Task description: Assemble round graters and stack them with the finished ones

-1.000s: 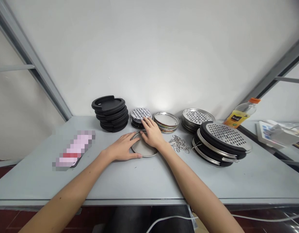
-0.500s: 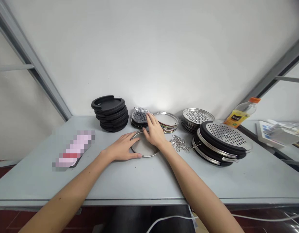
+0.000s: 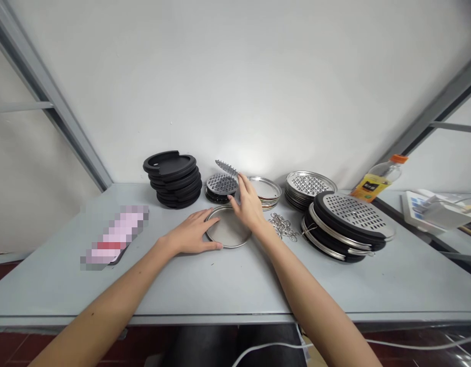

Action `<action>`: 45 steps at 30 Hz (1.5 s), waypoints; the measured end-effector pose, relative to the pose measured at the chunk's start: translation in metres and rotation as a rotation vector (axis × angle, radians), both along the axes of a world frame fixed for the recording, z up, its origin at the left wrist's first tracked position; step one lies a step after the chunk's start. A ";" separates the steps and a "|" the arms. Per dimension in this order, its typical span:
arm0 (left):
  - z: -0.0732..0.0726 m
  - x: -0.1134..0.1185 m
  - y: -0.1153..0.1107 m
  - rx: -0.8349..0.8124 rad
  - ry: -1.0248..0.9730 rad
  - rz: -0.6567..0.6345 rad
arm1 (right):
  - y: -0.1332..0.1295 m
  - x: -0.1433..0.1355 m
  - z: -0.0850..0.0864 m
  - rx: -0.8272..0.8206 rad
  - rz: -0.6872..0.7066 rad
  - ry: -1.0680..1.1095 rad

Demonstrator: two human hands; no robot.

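My left hand [image 3: 195, 232] rests on the table with its thumb and fingers around the left rim of a shallow round metal dish [image 3: 229, 230]. Between the fingertips of my right hand [image 3: 248, 204] is a toothed metal grater disc [image 3: 226, 167], tilted up on its edge. Just below it lies a stack of similar grater discs [image 3: 222, 184], the top one showing its punched holes. My right forearm passes over the dish's right side and hides part of it. Beside that hand stand stacked round metal dishes [image 3: 266, 187] and a pile of wire clips [image 3: 283, 226].
Black rings [image 3: 173, 178] are stacked at the left, near a pixelated phone [image 3: 116, 237]. Rimmed grater plates [image 3: 311, 182] stand behind assembled black-rimmed graters [image 3: 345, 224] on the right. A bottle with an orange cap [image 3: 378, 178] leans farther back. A white cable [image 3: 266, 346] hangs below the table edge.
My right hand has lifted the grater disc higher off its stack and tilted it more steeply, shifting slightly right. The left hand stays at the dish's rim.
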State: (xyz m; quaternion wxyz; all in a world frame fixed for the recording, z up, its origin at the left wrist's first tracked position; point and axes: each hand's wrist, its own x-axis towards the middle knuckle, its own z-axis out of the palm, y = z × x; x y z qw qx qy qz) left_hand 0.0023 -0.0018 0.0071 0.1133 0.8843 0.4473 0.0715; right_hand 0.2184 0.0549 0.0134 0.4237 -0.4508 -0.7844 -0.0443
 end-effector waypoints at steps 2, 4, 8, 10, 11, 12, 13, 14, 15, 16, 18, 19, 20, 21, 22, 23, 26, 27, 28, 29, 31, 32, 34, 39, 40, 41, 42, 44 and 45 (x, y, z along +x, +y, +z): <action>0.000 0.000 0.000 -0.006 -0.006 0.003 | 0.000 0.003 0.003 0.014 0.008 0.017; 0.001 0.000 -0.001 -0.014 -0.005 0.007 | 0.000 0.005 0.006 0.036 0.015 0.023; 0.003 0.001 -0.002 -0.030 0.011 0.012 | -0.002 0.011 0.013 0.072 0.042 0.013; 0.004 0.001 -0.002 -0.029 0.005 0.010 | -0.006 0.015 0.020 0.085 0.066 -0.002; 0.004 0.001 -0.002 -0.026 -0.003 0.010 | -0.009 0.017 0.024 0.090 0.079 -0.015; 0.003 0.001 -0.002 -0.023 -0.011 0.008 | -0.014 0.019 0.028 0.096 0.092 -0.033; 0.003 0.001 -0.002 -0.019 -0.018 0.005 | -0.020 0.021 0.033 0.101 0.109 -0.061; 0.002 0.001 -0.002 -0.013 -0.023 0.002 | -0.026 0.024 0.037 0.105 0.133 -0.107; 0.001 0.000 -0.002 -0.007 -0.027 -0.004 | -0.034 0.026 0.040 0.104 0.161 -0.164; 0.000 0.000 -0.001 0.001 -0.029 -0.011 | -0.041 0.029 0.041 0.111 0.175 -0.197; -0.001 -0.001 -0.001 0.011 -0.029 -0.017 | -0.053 0.034 0.040 0.106 0.201 -0.232; -0.001 -0.002 -0.001 0.012 -0.027 -0.015 | -0.057 0.037 0.038 0.096 0.215 -0.235; -0.001 -0.002 -0.001 0.012 -0.025 -0.014 | -0.059 0.039 0.035 0.078 0.241 -0.241; 0.000 -0.001 -0.001 0.011 -0.024 -0.016 | -0.060 0.041 0.031 0.061 0.270 -0.240; 0.001 -0.001 -0.001 0.013 -0.026 -0.020 | -0.060 0.043 0.027 0.050 0.294 -0.230; 0.002 0.000 -0.002 0.015 -0.030 -0.030 | -0.058 0.044 0.023 0.043 0.307 -0.211; 0.005 0.002 -0.003 0.026 -0.031 -0.036 | -0.052 0.046 0.013 0.067 0.294 -0.107; 0.006 0.003 -0.004 0.025 -0.026 -0.030 | -0.051 0.046 0.011 0.080 0.289 -0.070; 0.006 0.003 -0.004 0.022 -0.020 -0.023 | -0.049 0.046 0.010 0.088 0.280 -0.036; 0.006 0.003 -0.005 0.018 -0.014 -0.019 | -0.049 0.045 0.009 0.091 0.271 -0.006; 0.007 0.003 -0.005 0.009 -0.010 -0.016 | -0.048 0.045 0.009 0.080 0.252 0.040; 0.006 0.003 -0.005 0.006 -0.013 -0.015 | -0.048 0.045 0.009 0.073 0.245 0.058; 0.006 0.002 -0.004 -0.003 -0.020 -0.011 | -0.048 0.044 0.009 0.063 0.235 0.094; 0.005 0.001 -0.004 -0.028 0.008 0.016 | -0.047 0.046 0.009 0.042 0.232 0.147; 0.004 0.001 -0.003 -0.031 0.012 0.021 | -0.047 0.047 0.008 0.031 0.237 0.152; 0.004 0.001 -0.003 -0.034 0.015 0.024 | -0.047 0.048 0.008 0.020 0.241 0.158; 0.004 0.001 -0.003 -0.036 0.017 0.026 | -0.046 0.049 0.007 0.009 0.245 0.162; 0.003 0.001 -0.003 -0.037 0.020 0.026 | -0.045 0.050 0.006 -0.009 0.242 0.165; 0.003 0.001 -0.003 -0.037 0.021 0.025 | -0.044 0.051 0.005 -0.016 0.235 0.164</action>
